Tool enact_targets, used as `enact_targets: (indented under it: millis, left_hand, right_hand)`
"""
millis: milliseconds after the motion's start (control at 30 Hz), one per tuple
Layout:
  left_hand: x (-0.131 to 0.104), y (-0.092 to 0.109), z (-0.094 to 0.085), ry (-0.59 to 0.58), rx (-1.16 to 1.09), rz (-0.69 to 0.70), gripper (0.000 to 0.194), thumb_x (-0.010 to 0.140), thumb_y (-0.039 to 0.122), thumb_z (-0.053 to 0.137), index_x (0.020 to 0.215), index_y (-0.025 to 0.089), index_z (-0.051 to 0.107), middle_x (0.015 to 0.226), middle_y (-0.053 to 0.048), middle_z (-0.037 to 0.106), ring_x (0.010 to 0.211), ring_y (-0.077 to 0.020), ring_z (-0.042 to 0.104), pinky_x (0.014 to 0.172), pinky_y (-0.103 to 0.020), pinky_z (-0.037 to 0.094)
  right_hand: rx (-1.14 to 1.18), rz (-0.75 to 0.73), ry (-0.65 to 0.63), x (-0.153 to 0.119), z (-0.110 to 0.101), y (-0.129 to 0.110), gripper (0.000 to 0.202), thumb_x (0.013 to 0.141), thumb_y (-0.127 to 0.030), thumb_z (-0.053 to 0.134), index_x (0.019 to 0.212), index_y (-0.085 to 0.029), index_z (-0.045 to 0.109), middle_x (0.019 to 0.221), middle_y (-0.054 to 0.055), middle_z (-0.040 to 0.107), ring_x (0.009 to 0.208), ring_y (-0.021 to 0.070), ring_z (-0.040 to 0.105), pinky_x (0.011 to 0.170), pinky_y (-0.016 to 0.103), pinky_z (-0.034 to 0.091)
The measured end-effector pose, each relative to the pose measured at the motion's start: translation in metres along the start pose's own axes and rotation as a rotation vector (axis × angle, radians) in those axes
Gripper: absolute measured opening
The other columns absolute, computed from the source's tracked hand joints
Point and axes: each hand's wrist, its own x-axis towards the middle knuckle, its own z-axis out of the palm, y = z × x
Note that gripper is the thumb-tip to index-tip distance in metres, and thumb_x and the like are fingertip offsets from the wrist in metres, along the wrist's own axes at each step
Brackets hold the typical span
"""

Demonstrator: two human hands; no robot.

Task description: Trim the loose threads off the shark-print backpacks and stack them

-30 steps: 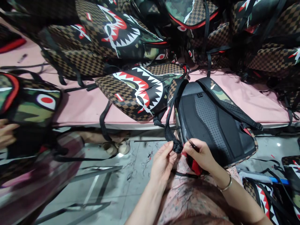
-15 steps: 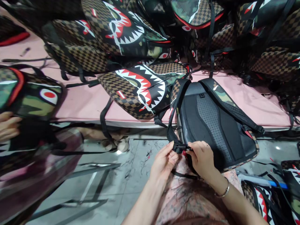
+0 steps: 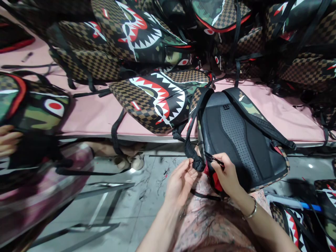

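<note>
A backpack point(image 3: 237, 140) leans on the table edge and my lap, its padded black back panel facing up. My left hand point(image 3: 180, 180) pinches the bunched lower end of its left shoulder strap point(image 3: 192, 152). Closed around small black thread snips point(image 3: 213, 159), my right hand point(image 3: 228, 175) is just right of that strap end, the blades pointing up and left, apart from my left fingers. Red fabric point(image 3: 216, 182) shows below the snips at the bag's side. Behind the strap lies another backpack point(image 3: 157, 99) with a shark-mouth print.
More checkered and camouflage backpacks point(image 3: 136, 31) are piled along the back of the pink table point(image 3: 89, 117). At left, a co-worker's hand point(image 3: 9, 140) holds another bag point(image 3: 44, 108). Metal legs point(image 3: 105, 210) stand on the floor, and bags point(image 3: 291, 224) lie at lower right.
My right hand has drawn slightly away from my left fingers, and the snips have tilted, blades now up. The strap end has shifted a little left. Red fabric has come into view.
</note>
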Motion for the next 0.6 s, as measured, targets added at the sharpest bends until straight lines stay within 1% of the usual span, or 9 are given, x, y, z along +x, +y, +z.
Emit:
enact_targets:
  millis: [67,100,167,233,333,433,533,600]
  left_hand:
    - [-0.001,0.001,-0.002,-0.007,0.032,0.026,0.017,0.066,0.023,0.071,0.074,0.009,0.063,0.063,0.0,0.055,0.049,-0.0049,0.046,0.045,-0.017,0.042]
    - [-0.002,0.001,-0.003,-0.008,0.064,0.043,0.019,0.066,0.025,0.071,0.074,0.01,0.063,0.063,0.001,0.055,0.048,-0.0042,0.046,0.046,-0.016,0.042]
    - [-0.002,0.001,-0.005,-0.022,0.149,0.07,0.022,0.063,0.025,0.074,0.075,0.012,0.061,0.061,0.003,0.056,0.048,-0.0036,0.047,0.047,-0.014,0.041]
    - [-0.002,0.001,-0.007,-0.056,0.226,0.078,0.029,0.056,0.02,0.079,0.078,0.014,0.06,0.062,0.004,0.058,0.053,-0.005,0.052,0.051,-0.013,0.042]
    - [-0.001,0.001,-0.011,-0.096,0.29,0.099,0.04,0.052,0.017,0.08,0.085,0.016,0.059,0.069,0.002,0.063,0.063,-0.0081,0.058,0.06,-0.016,0.045]
    - [-0.001,0.0,-0.014,-0.106,0.335,0.159,0.038,0.055,0.02,0.079,0.087,0.016,0.058,0.069,0.002,0.063,0.062,-0.007,0.057,0.06,-0.015,0.044]
    - [-0.002,-0.001,-0.014,-0.13,0.415,0.224,0.036,0.059,0.022,0.076,0.089,0.017,0.056,0.069,0.003,0.061,0.061,-0.0071,0.055,0.059,-0.016,0.043]
    - [-0.004,0.0,-0.013,-0.162,0.502,0.262,0.036,0.063,0.023,0.073,0.093,0.017,0.055,0.071,0.003,0.06,0.06,-0.0072,0.053,0.056,-0.016,0.042]
  right_hand:
    - [0.173,0.147,-0.105,0.003,0.006,0.001,0.022,0.078,-0.031,0.055,0.094,-0.018,0.052,0.065,-0.005,0.052,0.058,0.011,0.049,0.055,0.021,0.038]
    - [0.209,0.187,-0.154,0.004,0.01,0.001,0.024,0.074,-0.031,0.059,0.092,-0.017,0.052,0.06,-0.007,0.048,0.053,0.0097,0.045,0.052,0.02,0.036]
    - [0.197,0.234,-0.199,0.006,0.018,0.002,0.022,0.068,-0.029,0.064,0.084,-0.017,0.054,0.053,-0.009,0.041,0.049,0.008,0.038,0.048,0.019,0.031]
    - [0.163,0.253,-0.19,0.007,0.023,0.003,0.016,0.067,-0.028,0.062,0.075,-0.017,0.054,0.05,-0.01,0.038,0.047,0.0072,0.035,0.047,0.019,0.028]
    - [0.168,0.252,-0.163,0.006,0.025,0.004,0.015,0.067,-0.028,0.061,0.075,-0.018,0.054,0.05,-0.01,0.038,0.047,0.0072,0.034,0.047,0.019,0.028]
    - [0.192,0.224,-0.165,0.005,0.023,0.004,0.016,0.068,-0.029,0.06,0.078,-0.017,0.056,0.053,-0.008,0.041,0.049,0.0077,0.036,0.049,0.019,0.031]
    - [0.223,0.183,-0.099,0.005,0.018,0.001,0.018,0.073,-0.03,0.056,0.084,-0.017,0.059,0.055,-0.007,0.044,0.05,0.0084,0.039,0.051,0.019,0.034]
    - [0.211,0.14,-0.075,0.008,0.015,-0.003,0.02,0.075,-0.03,0.055,0.089,-0.017,0.061,0.054,-0.007,0.044,0.049,0.009,0.04,0.051,0.02,0.035]
